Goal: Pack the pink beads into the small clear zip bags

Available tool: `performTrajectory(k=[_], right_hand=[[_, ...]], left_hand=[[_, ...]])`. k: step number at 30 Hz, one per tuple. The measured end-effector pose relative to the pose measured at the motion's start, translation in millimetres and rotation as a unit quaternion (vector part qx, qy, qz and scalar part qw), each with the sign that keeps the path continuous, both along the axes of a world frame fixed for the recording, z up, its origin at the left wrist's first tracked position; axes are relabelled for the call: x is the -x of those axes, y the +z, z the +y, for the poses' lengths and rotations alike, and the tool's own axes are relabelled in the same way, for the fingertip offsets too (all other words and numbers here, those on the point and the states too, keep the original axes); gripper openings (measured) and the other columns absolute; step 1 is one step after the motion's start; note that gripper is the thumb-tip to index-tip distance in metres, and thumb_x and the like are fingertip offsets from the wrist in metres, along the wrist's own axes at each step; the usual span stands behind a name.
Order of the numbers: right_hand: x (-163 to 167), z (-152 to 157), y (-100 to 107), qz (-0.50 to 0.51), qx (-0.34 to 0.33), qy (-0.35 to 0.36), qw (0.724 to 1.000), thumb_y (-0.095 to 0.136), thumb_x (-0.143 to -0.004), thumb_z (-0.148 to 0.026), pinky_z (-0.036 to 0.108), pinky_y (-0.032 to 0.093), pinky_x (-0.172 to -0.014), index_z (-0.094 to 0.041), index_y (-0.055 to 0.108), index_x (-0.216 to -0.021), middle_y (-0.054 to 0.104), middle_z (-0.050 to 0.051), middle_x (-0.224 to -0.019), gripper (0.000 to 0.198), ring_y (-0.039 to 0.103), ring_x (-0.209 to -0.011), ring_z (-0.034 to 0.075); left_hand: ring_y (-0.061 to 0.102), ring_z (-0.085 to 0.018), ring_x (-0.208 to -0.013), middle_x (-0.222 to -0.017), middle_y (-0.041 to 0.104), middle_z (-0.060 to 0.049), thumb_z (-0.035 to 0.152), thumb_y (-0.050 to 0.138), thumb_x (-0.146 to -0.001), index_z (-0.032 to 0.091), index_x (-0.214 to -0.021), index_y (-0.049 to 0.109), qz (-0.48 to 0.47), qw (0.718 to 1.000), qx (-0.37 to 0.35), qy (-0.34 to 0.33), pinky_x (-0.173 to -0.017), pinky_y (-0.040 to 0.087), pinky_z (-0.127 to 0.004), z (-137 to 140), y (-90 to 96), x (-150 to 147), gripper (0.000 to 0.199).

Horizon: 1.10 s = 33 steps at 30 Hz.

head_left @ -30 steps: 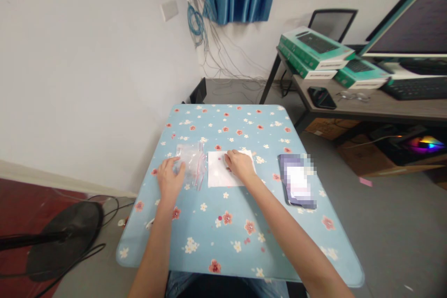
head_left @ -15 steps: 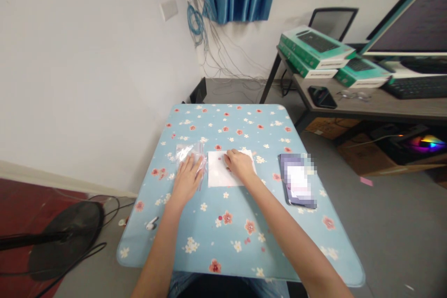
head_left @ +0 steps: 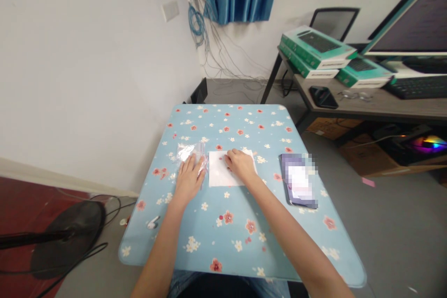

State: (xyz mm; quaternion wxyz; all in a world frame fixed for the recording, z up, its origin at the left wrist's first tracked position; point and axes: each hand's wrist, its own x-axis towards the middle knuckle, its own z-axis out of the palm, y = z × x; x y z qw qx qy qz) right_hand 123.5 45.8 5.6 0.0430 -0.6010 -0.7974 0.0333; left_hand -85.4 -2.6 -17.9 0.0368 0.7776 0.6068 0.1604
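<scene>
A white sheet of paper (head_left: 218, 174) lies flat near the middle of the floral-covered table (head_left: 199, 247). On its right part rests my right hand (head_left: 240, 163), fingers curled and pressed together; whatever they hold, if anything, is hidden. A small reddish spot shows on the paper just left of those fingertips. To the left of the sheet is a clear plastic bag (head_left: 186, 150), shiny and creased. My left hand (head_left: 189, 179) lies over the bag's lower part, palm down with its fingers stretched out, touching the plastic.
A phone-like device (head_left: 285, 181), partly blurred out, lies on the table's right side. One white earbud (head_left: 152, 222) is by my left forearm. Beyond the table to the right stands a desk (head_left: 363, 107) with green keyboard boxes (head_left: 310, 46). A wall is close on the left.
</scene>
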Motion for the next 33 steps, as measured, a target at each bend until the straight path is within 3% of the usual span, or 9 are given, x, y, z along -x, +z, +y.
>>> performTrajectory(k=[12, 20, 33], right_hand=[[-4.0, -2.6, 0.6, 0.096, -0.028, -0.012, 0.995, 0.042, -0.093, -0.035, 0.025, 0.028, -0.058, -0.019, 0.060, -0.082, 0.066, 0.004, -0.084, 0.026, 0.058, -0.076, 0.016], [-6.2, -2.7, -0.3, 0.209, -0.044, -0.026, 0.977, 0.046, -0.089, -0.036, 0.024, 0.026, -0.056, -0.019, 0.058, -0.072, 0.063, 0.000, -0.070, 0.026, 0.055, -0.066, 0.013], [-7.8, -2.7, -2.5, 0.289, -0.087, -0.040, 0.952, 0.048, -0.088, -0.035, 0.023, 0.032, -0.060, -0.021, 0.059, -0.071, 0.064, -0.001, -0.070, 0.025, 0.056, -0.064, 0.013]], left_hand=[[0.031, -0.028, -0.137, -0.149, 0.033, -0.012, 0.034, 0.038, -0.094, 0.021, -0.139, 0.041, 0.036, 0.999, 0.010, 0.004, -0.111, 0.027, -0.047, 0.6, -1.1, 1.0, 0.047], [0.031, -0.028, -0.137, -0.149, 0.033, -0.013, 0.035, 0.038, -0.094, 0.021, -0.138, 0.042, 0.025, 1.000, 0.008, 0.005, -0.110, 0.027, -0.047, 1.0, -1.2, 1.4, 0.047], [0.033, -0.027, -0.135, -0.147, 0.036, -0.013, 0.035, 0.039, -0.094, 0.020, -0.137, 0.044, 0.023, 1.000, -0.002, 0.006, -0.109, 0.028, -0.047, 1.7, -3.5, 1.5, 0.046]])
